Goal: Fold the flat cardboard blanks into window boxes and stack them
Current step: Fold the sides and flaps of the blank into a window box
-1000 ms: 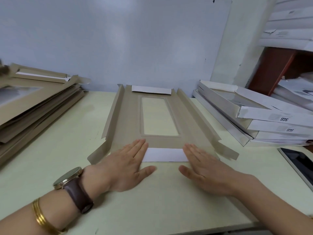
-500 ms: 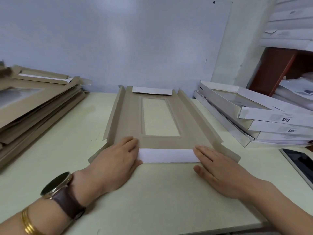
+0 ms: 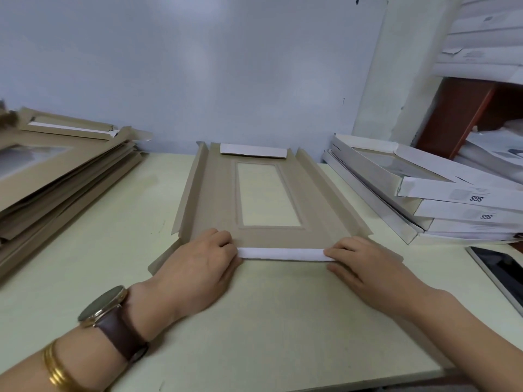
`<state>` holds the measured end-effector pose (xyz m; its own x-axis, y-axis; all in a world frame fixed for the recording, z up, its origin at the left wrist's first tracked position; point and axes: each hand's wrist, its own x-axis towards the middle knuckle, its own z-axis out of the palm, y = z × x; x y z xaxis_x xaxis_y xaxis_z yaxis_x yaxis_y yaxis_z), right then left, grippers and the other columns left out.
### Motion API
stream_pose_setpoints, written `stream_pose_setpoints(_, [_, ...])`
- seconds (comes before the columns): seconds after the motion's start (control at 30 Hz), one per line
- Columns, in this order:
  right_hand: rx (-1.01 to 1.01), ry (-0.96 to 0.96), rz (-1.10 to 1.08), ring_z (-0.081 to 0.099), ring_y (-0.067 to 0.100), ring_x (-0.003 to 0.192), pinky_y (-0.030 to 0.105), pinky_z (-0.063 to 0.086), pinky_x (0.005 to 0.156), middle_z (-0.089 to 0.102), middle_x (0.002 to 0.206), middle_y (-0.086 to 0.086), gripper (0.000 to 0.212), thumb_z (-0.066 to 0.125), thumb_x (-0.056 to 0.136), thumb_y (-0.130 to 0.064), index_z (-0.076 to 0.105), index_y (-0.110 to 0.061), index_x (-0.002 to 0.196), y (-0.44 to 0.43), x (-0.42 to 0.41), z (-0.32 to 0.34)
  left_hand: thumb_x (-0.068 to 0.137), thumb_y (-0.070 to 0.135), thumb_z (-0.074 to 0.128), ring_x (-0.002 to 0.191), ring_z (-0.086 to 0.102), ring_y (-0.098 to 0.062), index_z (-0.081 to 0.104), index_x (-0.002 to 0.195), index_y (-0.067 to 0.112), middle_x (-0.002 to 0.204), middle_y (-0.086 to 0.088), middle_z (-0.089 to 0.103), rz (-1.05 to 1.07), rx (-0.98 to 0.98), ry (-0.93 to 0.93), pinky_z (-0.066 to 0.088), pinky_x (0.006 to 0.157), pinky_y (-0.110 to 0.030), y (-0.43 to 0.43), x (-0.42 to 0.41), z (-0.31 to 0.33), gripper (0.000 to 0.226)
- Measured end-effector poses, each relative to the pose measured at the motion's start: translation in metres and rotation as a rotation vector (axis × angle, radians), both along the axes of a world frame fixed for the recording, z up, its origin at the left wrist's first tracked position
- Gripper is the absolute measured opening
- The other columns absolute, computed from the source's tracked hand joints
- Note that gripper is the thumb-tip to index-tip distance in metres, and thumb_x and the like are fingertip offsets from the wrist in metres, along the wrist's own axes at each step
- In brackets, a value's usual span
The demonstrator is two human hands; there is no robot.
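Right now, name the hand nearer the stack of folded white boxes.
Right. The right hand grips the white flap nearest the box stack; the left hand grips its far end.

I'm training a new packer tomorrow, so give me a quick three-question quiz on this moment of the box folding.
1. Which part of the blank do the left hand and right hand grip? A) near white flap B) far white flap C) a long side flap
2. True or false: the right hand lies flat and idle.
3. Fill in: the finished white boxes are stacked on the person's ____ side.
Key: 1 A; 2 false; 3 right.
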<state>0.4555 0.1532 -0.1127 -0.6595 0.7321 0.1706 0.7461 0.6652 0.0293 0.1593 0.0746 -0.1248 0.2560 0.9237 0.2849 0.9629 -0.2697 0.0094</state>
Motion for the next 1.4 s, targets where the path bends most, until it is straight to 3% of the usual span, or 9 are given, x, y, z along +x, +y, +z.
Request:
stream_pose_setpoints(0.3, [-0.089, 0.104, -0.123, 0.048, 0.023, 0.072, 0.038, 0.041, 0.064, 0.051, 0.072, -0.005, 0.018, 0.042, 0.097, -0.023, 0.036, -0.027, 0.080, 0.022, -0.019, 0.015, 0.094, 0.015, 0.043, 0.090, 0.055, -0.024, 0.052, 0.091, 0.021, 0.092, 0.002, 0.059, 0.167, -0.047, -0.368, 0.044, 0.076, -0.035, 0.015, 0.003, 0.018, 0.012])
stream_pose_setpoints(0.43, [-0.061, 0.141, -0.169, 0.050, 0.021, 0.083, 0.037, 0.045, 0.071, 0.053, 0.086, -0.005, 0.011, 0.046, 0.093, -0.022, 0.054, -0.025, 0.087, 0.029, -0.028, 0.013, 0.089, 0.013, 0.047, 0.093, 0.058, -0.025, 0.061, 0.088, 0.025, 0.095, 0.001, 0.064, 0.303, -0.145, -0.404, 0.046, 0.075, -0.031, 0.027, 0.003, 0.027, 0.018])
stream_pose_setpoints(0.53, [0.013, 0.125, -0.180, 0.047, 0.018, 0.097, 0.035, 0.044, 0.081, 0.052, 0.099, -0.004, 0.017, 0.051, 0.093, -0.021, 0.068, -0.019, 0.097, 0.033, -0.032, 0.006, 0.085, 0.011, 0.049, 0.099, 0.059, -0.027, 0.067, 0.101, 0.022, 0.106, -0.001, 0.063, 0.366, -0.136, -0.210, 0.049, 0.078, -0.032, 0.031, 0.005, 0.033, 0.027])
stream_pose_setpoints(0.67, [0.083, 0.158, -0.176, 0.046, 0.021, 0.098, 0.037, 0.043, 0.077, 0.051, 0.101, 0.000, 0.018, 0.055, 0.087, -0.008, 0.062, -0.014, 0.103, 0.028, -0.042, 0.002, 0.083, 0.006, 0.047, 0.103, 0.055, -0.025, 0.054, 0.104, 0.019, 0.106, -0.001, 0.053, 0.285, -0.102, 0.225, 0.034, 0.061, -0.029, 0.027, 0.021, 0.037, 0.025])
stream_pose_setpoints(0.77, [0.090, 0.077, -0.149, 0.048, 0.025, 0.098, 0.036, 0.040, 0.073, 0.052, 0.099, 0.003, 0.027, 0.047, 0.079, 0.003, 0.058, -0.012, 0.099, 0.022, -0.054, -0.003, 0.087, 0.006, 0.044, 0.110, 0.049, -0.025, 0.045, 0.120, 0.013, 0.117, -0.004, 0.050, 0.202, -0.124, 0.324, 0.027, 0.058, -0.025, 0.026, 0.038, 0.028, 0.034])
stream_pose_setpoints(0.87, [0.076, 0.068, -0.117, 0.048, 0.022, 0.106, 0.032, 0.039, 0.084, 0.054, 0.111, 0.001, 0.019, 0.042, 0.097, -0.018, 0.056, -0.013, 0.107, 0.011, -0.066, -0.014, 0.089, 0.008, 0.036, 0.115, 0.044, -0.031, 0.034, 0.133, 0.000, 0.127, -0.016, 0.043, 0.215, -0.166, 0.366, 0.038, 0.089, -0.034, 0.024, 0.052, 0.014, 0.044])
stream_pose_setpoints(0.97, [-0.059, 0.151, -0.005, 0.034, 0.018, 0.135, 0.018, 0.018, 0.110, 0.046, 0.141, 0.006, 0.053, 0.028, 0.102, -0.044, 0.046, -0.006, 0.135, -0.002, -0.082, -0.021, 0.097, 0.025, 0.033, 0.141, 0.019, -0.034, 0.007, 0.149, -0.005, 0.153, -0.022, 0.018, 0.204, -0.272, 0.258, 0.019, 0.116, -0.044, 0.025, 0.055, 0.006, 0.066])
stream_pose_setpoints(1.07, [-0.265, 0.159, 0.056, -0.001, 0.012, 0.149, 0.007, -0.016, 0.106, 0.007, 0.162, 0.007, 0.066, 0.023, 0.103, -0.045, 0.010, -0.004, 0.153, -0.010, -0.094, -0.020, 0.100, 0.040, 0.019, 0.149, -0.006, -0.024, -0.009, 0.152, 0.008, 0.162, -0.008, -0.007, 0.104, -0.340, 0.125, 0.001, 0.120, -0.044, 0.029, 0.055, 0.002, 0.067])
stream_pose_setpoints(1.4, [-0.390, -0.034, -0.057, -0.016, 0.007, 0.146, 0.021, -0.012, 0.114, -0.012, 0.162, 0.001, 0.099, 0.001, 0.078, -0.074, -0.005, -0.009, 0.153, -0.002, -0.071, -0.017, 0.095, 0.062, 0.007, 0.148, -0.015, -0.018, -0.011, 0.151, 0.005, 0.161, -0.009, -0.014, 0.184, -0.426, 0.107, -0.009, 0.118, -0.032, 0.027, 0.045, -0.005, 0.082])
